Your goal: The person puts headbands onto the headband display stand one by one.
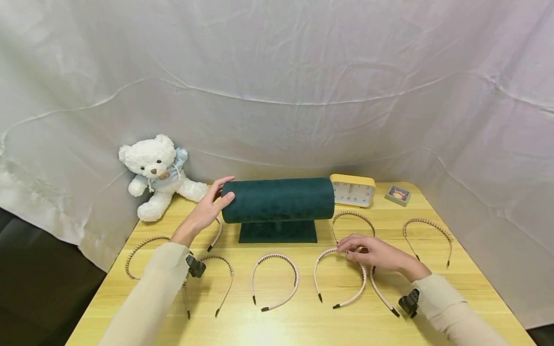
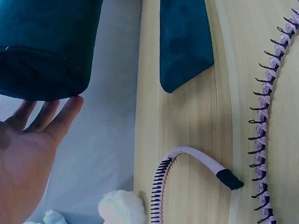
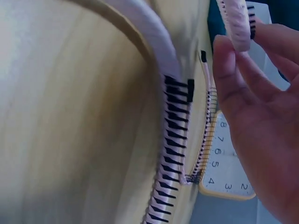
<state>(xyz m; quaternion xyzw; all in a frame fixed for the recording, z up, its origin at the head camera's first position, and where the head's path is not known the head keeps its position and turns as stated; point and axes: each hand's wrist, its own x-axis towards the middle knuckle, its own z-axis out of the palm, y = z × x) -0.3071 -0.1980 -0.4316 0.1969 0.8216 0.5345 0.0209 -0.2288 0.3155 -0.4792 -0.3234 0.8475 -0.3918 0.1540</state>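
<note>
My left hand (image 1: 208,206) rests at the left end of a dark green velvet roll (image 1: 279,199) on a matching flat base (image 1: 278,232). In the left wrist view its straight fingertips (image 2: 70,105) touch the rim of that end. My right hand (image 1: 374,251) pinches a pink headband (image 1: 360,293) with black comb teeth at the top of its arch, between thumb and fingers; the right wrist view shows the pink band (image 3: 233,23) there. Beneath this hand's wrist lies another headband (image 1: 383,295), partly hidden. A similar headband (image 1: 296,274) lies in the middle, nearer the front.
Several more headbands lie on the wooden table (image 1: 242,331), including one at the far right (image 1: 428,222) and one at the left (image 1: 130,257). A white teddy bear (image 1: 156,178) sits back left. A yellow clock (image 1: 352,190) and small grey box (image 1: 398,195) stand behind, before grey cloth.
</note>
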